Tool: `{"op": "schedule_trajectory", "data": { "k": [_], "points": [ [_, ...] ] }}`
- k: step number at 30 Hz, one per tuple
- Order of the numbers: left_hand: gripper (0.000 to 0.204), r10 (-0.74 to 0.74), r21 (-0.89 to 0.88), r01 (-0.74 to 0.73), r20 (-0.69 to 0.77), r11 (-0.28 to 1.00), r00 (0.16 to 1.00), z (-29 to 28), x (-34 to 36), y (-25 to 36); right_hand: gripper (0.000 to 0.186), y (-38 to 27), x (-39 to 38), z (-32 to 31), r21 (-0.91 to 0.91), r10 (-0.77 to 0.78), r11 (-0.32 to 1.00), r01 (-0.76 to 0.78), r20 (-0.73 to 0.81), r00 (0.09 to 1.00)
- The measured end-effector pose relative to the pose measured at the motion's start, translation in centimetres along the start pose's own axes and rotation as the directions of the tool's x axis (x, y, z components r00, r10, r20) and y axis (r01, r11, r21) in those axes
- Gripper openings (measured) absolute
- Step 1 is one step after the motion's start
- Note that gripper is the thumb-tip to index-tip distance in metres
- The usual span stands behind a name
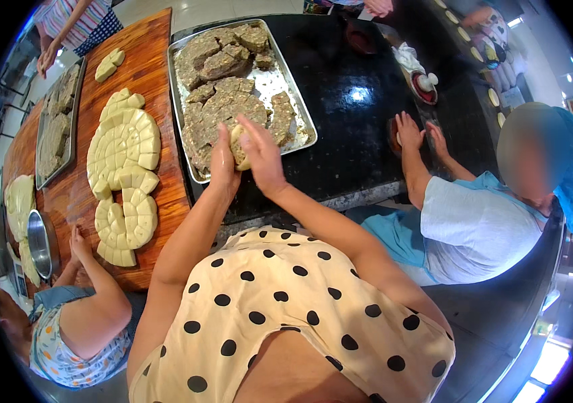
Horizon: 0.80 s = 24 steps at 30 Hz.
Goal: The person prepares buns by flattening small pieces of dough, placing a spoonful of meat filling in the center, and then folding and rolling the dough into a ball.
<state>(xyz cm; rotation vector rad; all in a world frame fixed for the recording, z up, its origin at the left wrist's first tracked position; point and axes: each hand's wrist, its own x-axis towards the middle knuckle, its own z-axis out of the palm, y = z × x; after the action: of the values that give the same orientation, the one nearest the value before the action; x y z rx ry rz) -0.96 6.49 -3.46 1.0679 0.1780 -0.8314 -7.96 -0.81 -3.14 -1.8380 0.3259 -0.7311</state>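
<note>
Between my two palms is a round piece of pale dough (239, 149), held over the near edge of a metal tray (305, 127). My left hand (224, 163) presses against its left side. On the other side my right hand (263, 158) is cupped with its fingers over the top, so much of the dough is hidden. In the tray, directly beyond my hands, lie large broken slabs of crumbly brown-grey filling (229, 104). A loose chunk (281, 117) rests by the tray's right side.
Left, a wooden board (169, 221) carries scored pale dough (125, 144), a second filling tray (58, 134) and a metal bowl (41, 242). Co-workers stand left and right; the right one's hands (410, 134) are over the black counter (326, 74). A white-handled tool (427, 82) stands beyond.
</note>
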Motion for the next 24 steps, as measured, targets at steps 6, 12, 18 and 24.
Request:
{"op": "schedule_trajectory", "data": {
  "k": [6, 12, 18, 24],
  "points": [
    [0.072, 0.158, 0.677, -0.170, 0.080, 0.716, 0.984, 1.3, 0.9, 0.7, 0.033, 0.0, -0.1, -0.2, 0.280, 0.207, 0.947, -0.158, -0.156, 0.966],
    [0.074, 0.030, 0.273, -0.065, 0.131, 0.960, 0.991, 2.4, 0.4, 1.2, 0.040, 0.1, 0.1, -0.3, 0.534, 0.265, 0.838, -0.111, -0.221, 0.939],
    [0.044, -0.016, -0.254, 0.031, 0.061, 0.967, 0.998, 0.9, -2.9, -2.5, 0.036, 0.3, -1.6, 1.4, 0.301, 0.330, 0.920, -0.250, -0.256, 0.908],
    [0.042, 0.283, 0.233, -0.307, 0.131, 0.923, 0.950, -1.7, -1.8, -3.0, 0.033, 0.0, -2.3, 2.1, 0.116, 0.108, 0.990, -0.083, -0.226, 0.968]
  ]
}}
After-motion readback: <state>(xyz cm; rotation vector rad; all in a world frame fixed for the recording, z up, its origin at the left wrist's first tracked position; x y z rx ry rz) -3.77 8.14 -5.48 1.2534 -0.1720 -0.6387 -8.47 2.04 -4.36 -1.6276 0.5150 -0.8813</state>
